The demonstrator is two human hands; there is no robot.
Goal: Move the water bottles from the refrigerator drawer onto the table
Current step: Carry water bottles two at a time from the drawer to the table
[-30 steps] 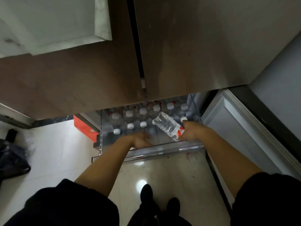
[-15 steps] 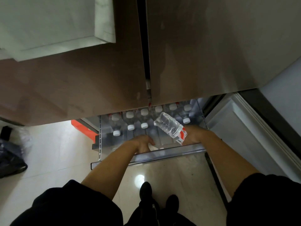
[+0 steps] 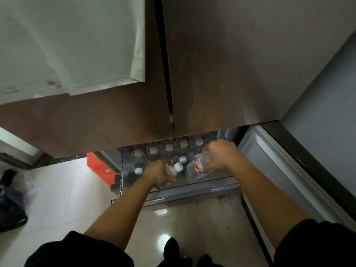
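Two bottles are being held just over the open drawer (image 3: 192,191): the left grip (image 3: 159,175) is clasping one bottle (image 3: 176,167) near its cap, and the right grip (image 3: 219,156) is clasping a tilted bottle (image 3: 195,169) by one end, probably for clearing the upright rows (image 3: 169,147) waiting below; no bench is showing.
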